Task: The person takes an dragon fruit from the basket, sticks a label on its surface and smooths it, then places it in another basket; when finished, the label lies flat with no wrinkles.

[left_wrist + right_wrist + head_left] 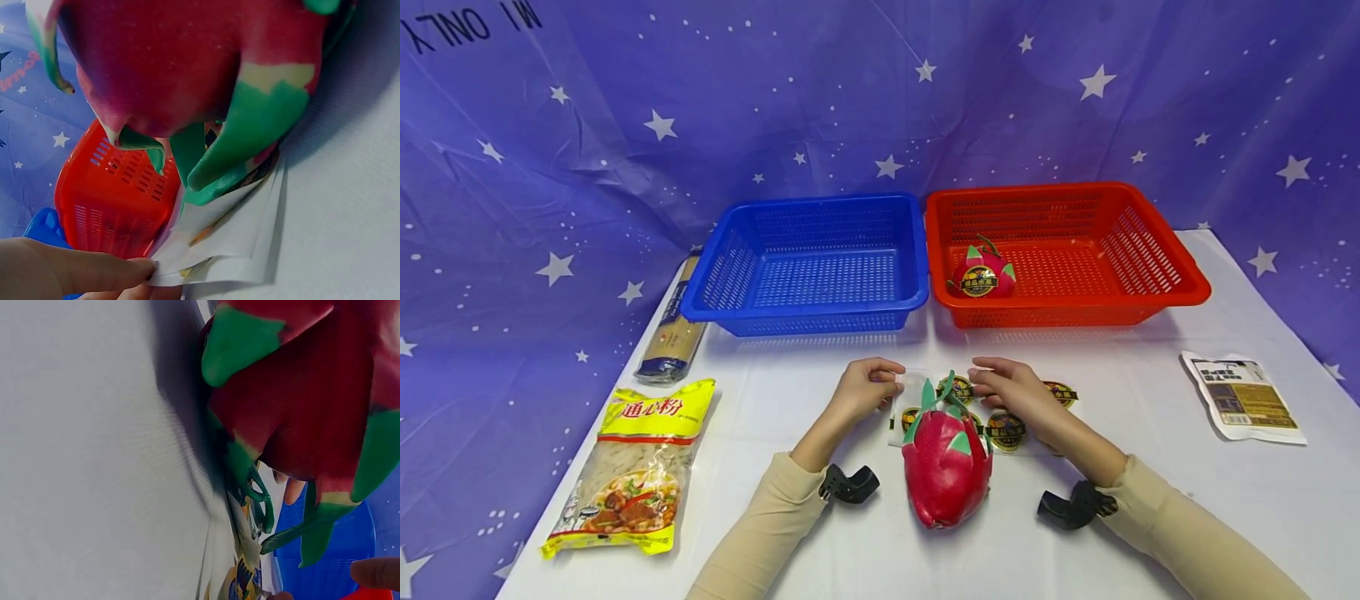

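Note:
My left hand (867, 387) pinches the left edge of a sheet of fruit stickers (1006, 429). Between thumb and fingers, the sheet's layered white edge (250, 250) shows in the left wrist view. Over the same sheet is my right hand (1011, 387), its fingertips near a round black-and-gold sticker (955, 390). The right wrist view shows two of its fingers (376, 573) apart, with one low by the sheet. A large red dragon fruit (946, 471) with green leaf tips lies between my forearms, covering part of the sheet.
Behind stand a blue basket (827, 321) and a red basket (1075, 312); the red one holds a stickered dragon fruit (988, 271). At left lie a yellow pasta bag (636, 467) and a noodle pack (673, 333). A white-and-brown pouch (1243, 396) lies at right.

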A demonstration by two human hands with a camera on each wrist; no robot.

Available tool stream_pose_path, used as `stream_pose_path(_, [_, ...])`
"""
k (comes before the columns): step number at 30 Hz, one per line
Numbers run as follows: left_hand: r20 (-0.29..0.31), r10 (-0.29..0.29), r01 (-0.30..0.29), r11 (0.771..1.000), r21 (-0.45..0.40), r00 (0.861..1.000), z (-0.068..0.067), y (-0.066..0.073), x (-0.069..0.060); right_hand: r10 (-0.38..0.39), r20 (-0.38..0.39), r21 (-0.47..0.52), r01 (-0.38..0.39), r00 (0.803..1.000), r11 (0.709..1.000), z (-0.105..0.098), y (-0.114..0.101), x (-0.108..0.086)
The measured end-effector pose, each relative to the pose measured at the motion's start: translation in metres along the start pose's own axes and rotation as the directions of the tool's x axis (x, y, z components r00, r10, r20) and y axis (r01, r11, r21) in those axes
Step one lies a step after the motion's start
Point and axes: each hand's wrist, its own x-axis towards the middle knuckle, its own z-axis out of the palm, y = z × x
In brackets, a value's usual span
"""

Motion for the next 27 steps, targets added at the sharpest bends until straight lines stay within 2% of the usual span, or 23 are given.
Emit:
stream_pose_path(10, [0.001,-0.003,0.003,0.999,-0.042,1.0,-0.001,-0.003,0.0,-0.096,-0.01,-0.091,0.094,0.995,0.991,0.005,0.003,0.017])
stream_pose_path(18, [0.013,0.003,-0.002,0.999,-0.053,1.0,-0.001,-0.004,0.002,-0.133,-0.04,-0.196,0.122,0.99,0.973,0.008,0.002,0.026])
stream_pose_path(27, [0.024,0.008,-0.007,0.998,-0.055,1.0,-0.002,-0.005,0.003,-0.148,-0.032,-0.163,0.141,0.988,0.976,0.007,0.005,0.031])
